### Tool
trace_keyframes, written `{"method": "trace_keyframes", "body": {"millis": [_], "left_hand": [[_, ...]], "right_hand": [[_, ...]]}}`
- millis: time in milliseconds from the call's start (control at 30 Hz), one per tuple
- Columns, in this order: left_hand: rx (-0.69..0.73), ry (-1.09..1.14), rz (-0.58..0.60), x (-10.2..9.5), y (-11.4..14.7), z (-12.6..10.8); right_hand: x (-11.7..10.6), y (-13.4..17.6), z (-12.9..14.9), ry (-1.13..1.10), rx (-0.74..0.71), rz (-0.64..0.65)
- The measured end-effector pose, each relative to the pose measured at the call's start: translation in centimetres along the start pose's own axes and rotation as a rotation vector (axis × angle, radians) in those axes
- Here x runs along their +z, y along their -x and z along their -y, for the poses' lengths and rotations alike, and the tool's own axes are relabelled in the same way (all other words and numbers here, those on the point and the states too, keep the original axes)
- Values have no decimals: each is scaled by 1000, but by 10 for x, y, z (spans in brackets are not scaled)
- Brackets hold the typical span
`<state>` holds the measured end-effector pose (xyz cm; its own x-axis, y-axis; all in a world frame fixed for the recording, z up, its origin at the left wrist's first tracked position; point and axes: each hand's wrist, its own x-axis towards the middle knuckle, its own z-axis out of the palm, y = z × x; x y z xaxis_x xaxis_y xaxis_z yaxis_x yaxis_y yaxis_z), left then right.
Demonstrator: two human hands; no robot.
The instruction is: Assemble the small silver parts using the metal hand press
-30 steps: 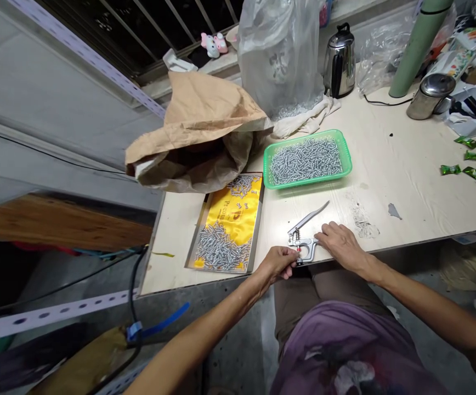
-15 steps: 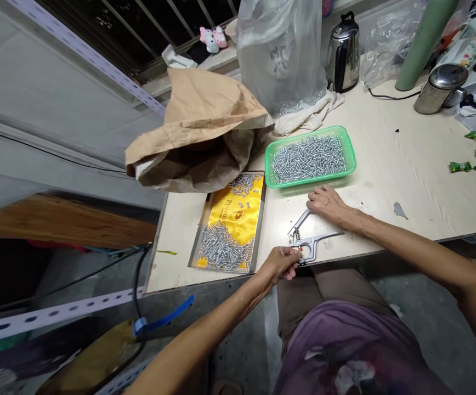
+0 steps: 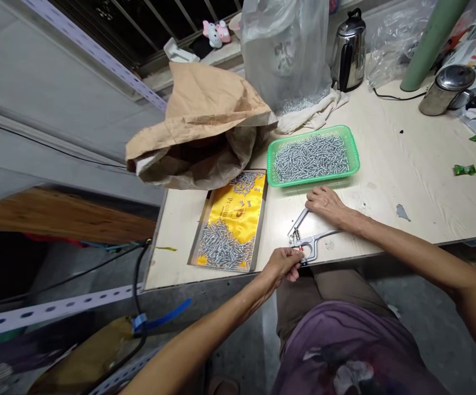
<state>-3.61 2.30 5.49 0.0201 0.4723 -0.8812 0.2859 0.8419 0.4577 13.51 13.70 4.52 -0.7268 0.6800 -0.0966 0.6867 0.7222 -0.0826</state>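
Note:
A grey metal plier-like tool (image 3: 312, 247) with two spread handles, a dark coil spring and a small red part lies at the table's front edge. My right hand (image 3: 325, 204) is closed over the end of its upper handle. At the tool's head, beside the red part, the fingertips of my left hand (image 3: 283, 263) are pinched together; what they hold is too small and covered to make out. To the left, a shallow tray (image 3: 254, 253) lined with yellow plastic carries small silvery metal pieces in two heaps. Beyond my right hand a green basket (image 3: 312, 180) is filled with similar pieces.
A brown paper bag (image 3: 217, 104) gapes behind the tray. Farther back stand a clear plastic bag (image 3: 285, 55), a white cloth (image 3: 312, 113), a steel kettle (image 3: 348, 52) and a steel mug (image 3: 446, 90). Green wrapped sweets (image 3: 464, 170) lie at the right.
The view has shifted slightly. Both hands keep their places at the tool, the right on the upper handle and the left at the head.

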Motion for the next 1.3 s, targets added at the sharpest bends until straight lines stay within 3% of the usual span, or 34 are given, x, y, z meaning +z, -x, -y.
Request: {"method": "trace_keyframes", "body": {"millis": [167,333,633,767,833,933,1000,1067,1133,1300], "left_hand": [[-17,14,22,-2,-2,0],[-10,26,26,-3,-4,2],[23,5,19,-5,-14,9],[86,-173,-24,-10,-8,12],[204,-374,-146,-11,-3,12],[619,-661,-389,-8,1,9],[916,-800,-442,-1,-3,2],[1090,-921,-411,7,-13,-7],[1142,-1030,-358,12,-26,-16],[1073,-1261,-268,16,-37,-34]], "right_hand": [[-11,15,-4,-96,-88,16],[-4,26,-12,-101,-166,53],[-4,43,-2,-94,-126,67],[-11,48,5,-165,-45,106],[-13,50,9,-187,-6,132],[-16,54,15,-193,20,130],[-16,56,19,-189,33,120],[-17,60,21,-185,48,110],[-19,65,22,-195,49,91],[-25,79,22,-174,139,122]]}}
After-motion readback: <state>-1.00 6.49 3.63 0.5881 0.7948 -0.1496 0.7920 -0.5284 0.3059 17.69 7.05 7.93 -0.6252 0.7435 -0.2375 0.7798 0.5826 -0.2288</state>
